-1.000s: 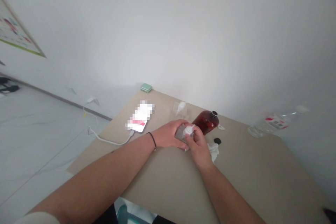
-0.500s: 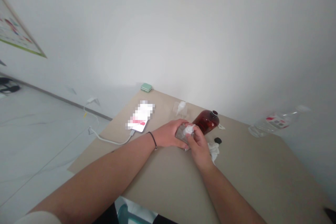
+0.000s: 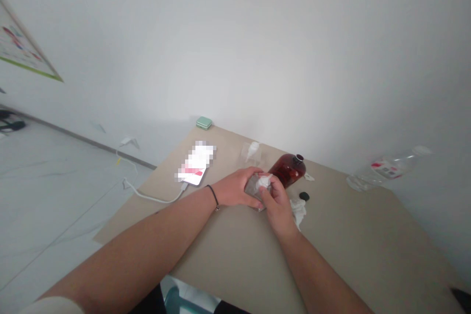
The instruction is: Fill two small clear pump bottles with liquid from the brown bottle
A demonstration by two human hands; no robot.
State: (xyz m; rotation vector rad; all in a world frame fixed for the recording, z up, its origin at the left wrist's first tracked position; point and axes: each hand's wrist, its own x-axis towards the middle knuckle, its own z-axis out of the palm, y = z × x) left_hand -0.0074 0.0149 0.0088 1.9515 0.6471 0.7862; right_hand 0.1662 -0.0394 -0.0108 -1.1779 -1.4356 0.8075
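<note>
Left hand [image 3: 231, 189]: curled closed around the clear container [image 3: 253, 190] from the left, fingers wrapped over its flat body; thin black cord [image 3: 214, 195] on the wrist.

Right hand [image 3: 278, 201]: closed on the container's white top [image 3: 263, 182], fingers bent over it, no gap showing between hand and top.

Container: flat, rectangular, seemingly clear plastic or glass, gripped between both hands over the middle of the table [image 3: 349, 245]; contact with the table impossible to tell.

Hidden: most of the container behind the fingers; contents and any label not visible.

Beside the hands: dark red bottle [image 3: 287, 170], glossy, with a black-rimmed neck, just behind the right hand; upright or lying unclear. Black cap [image 3: 303, 196] and crumpled tissue [image 3: 299, 212] just to the right.

Far side: clear bag [image 3: 251, 153] holding something white; small mint-green case [image 3: 203, 122] at the table's far corner.

Left side: phone [image 3: 195, 163], screen pixelated and unreadable, with a white cable [image 3: 154, 199] running off the table edge.

Right side: clear plastic bottle [image 3: 386, 172] at the far edge, red-and-white label too small to read.

Wall: poster [image 3: 22, 41], cut off by the frame, writing illegible.
</note>
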